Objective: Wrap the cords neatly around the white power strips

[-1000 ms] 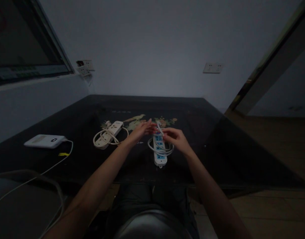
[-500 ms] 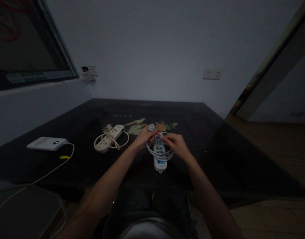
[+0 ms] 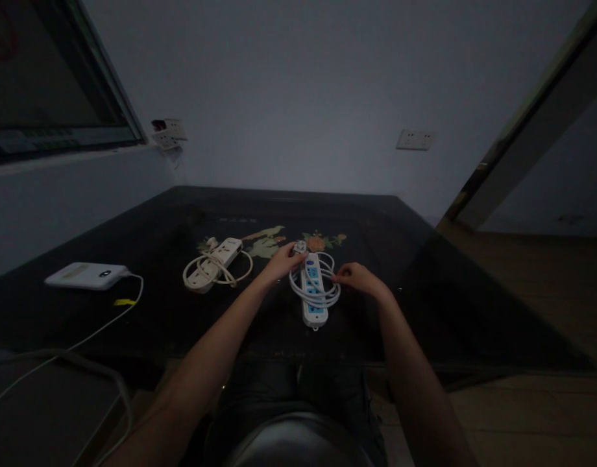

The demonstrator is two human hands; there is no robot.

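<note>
Left hand (image 3: pixel 285 261): fingers closed on white plug (image 3: pixel 300 246), at far end of blue-socket strip.
Right hand (image 3: pixel 361 279): fingers narrow, tips at right edge of the cord loops; can't tell if gripping or only touching.
Blue-socket strip (image 3: pixel 314 316): on worktop (image 3: pixel 439 305), between the hands, lengthwise toward the person, near the front edge.
White cord (image 3: pixel 322 301): looped loosely, lying across the strip and out both sides.
Cream strip (image 3: pixel 229 248): left of the blue-socket one, well apart, angled, own cord coiled over it.
White device (image 3: pixel 87 276): far left on worktop, thin cable attached, yellow tag (image 3: pixel 124 302) just beside cable.
Wall sockets (image 3: pixel 415 139): behind worktop, right side.
</note>
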